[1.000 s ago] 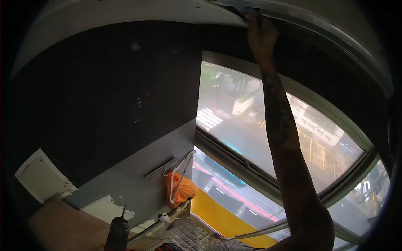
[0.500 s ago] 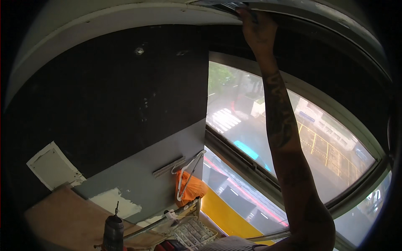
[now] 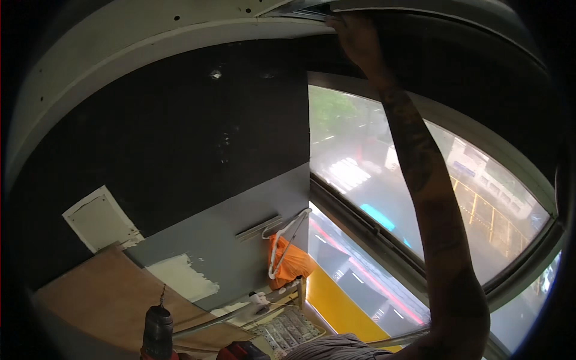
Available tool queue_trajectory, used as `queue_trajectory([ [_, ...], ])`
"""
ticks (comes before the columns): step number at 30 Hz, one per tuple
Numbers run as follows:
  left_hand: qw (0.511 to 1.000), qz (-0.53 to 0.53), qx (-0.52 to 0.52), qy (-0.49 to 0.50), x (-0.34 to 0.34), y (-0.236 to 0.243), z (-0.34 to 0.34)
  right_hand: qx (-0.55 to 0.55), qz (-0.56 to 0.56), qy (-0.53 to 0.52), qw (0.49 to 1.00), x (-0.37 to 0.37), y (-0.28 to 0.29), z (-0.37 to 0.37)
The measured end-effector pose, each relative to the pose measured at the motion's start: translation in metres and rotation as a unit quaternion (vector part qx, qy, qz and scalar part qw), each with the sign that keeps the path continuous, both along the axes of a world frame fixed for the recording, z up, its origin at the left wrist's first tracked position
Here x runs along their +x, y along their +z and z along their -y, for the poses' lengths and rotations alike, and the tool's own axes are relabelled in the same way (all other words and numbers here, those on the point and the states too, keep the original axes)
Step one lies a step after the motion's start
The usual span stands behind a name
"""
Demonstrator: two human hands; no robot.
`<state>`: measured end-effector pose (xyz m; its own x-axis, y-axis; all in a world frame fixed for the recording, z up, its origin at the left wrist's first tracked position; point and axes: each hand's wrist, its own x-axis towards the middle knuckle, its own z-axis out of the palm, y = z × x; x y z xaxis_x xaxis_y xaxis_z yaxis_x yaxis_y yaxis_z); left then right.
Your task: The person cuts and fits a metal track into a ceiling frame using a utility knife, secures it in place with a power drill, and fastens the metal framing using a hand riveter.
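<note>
Right hand (image 3: 362, 47): raised high at the end of a tattooed forearm (image 3: 414, 144); its fingertips are placed at the edge of a ceiling slot (image 3: 306, 12); whether anything is gripped cannot be told, the fingers being dim and partly hidden.
Left hand: not shown within the frame, so its state cannot be told.
Ceiling slot: set at the top of the view, above the dark wall (image 3: 150, 132) and the window (image 3: 354, 147); the pale ceiling (image 3: 120, 60) beside it is marked by small dark holes.
Drill (image 3: 158, 330): seen at the lower left, well apart from the raised hand, its bit (image 3: 162, 295) pointed upward; its lower part is cut off by the frame.
Red-and-black object (image 3: 243, 351): partly seen at the lower edge, to the right of the drill.
Wall: painted black above and grey below; a pale square panel (image 3: 103, 221) is fitted on it, and a ragged white patch (image 3: 183, 277) is shown lower down.
Corner: an orange bag (image 3: 291, 261) is partly crossed by a white frame (image 3: 275, 258), near the yellow surface (image 3: 342, 303).
Below: a brown board (image 3: 114, 288) and a perforated metal platform (image 3: 287, 329) are seen.
</note>
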<state>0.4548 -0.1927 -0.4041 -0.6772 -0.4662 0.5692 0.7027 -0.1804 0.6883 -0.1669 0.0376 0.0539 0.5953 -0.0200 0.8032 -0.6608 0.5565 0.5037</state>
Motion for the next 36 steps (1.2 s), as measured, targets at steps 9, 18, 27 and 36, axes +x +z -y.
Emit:
queue_trajectory([
  [9,0.99,0.078,0.097,0.062,0.081,-0.031,-0.061,-0.162,0.125,0.149,0.967,0.081,-0.074,-0.015],
  [18,0.792,0.333,0.155,0.487,0.094,-0.06,-0.127,0.023,0.431,0.483,0.762,0.189,-0.292,-0.013],
  [27,0.778,0.461,0.093,0.417,0.019,-0.058,-0.148,0.169,0.537,0.579,0.59,0.232,-0.359,-0.055],
  [36,0.752,0.539,0.062,0.375,-0.016,-0.075,-0.129,0.432,0.449,0.749,0.223,0.303,-0.404,-0.061],
])
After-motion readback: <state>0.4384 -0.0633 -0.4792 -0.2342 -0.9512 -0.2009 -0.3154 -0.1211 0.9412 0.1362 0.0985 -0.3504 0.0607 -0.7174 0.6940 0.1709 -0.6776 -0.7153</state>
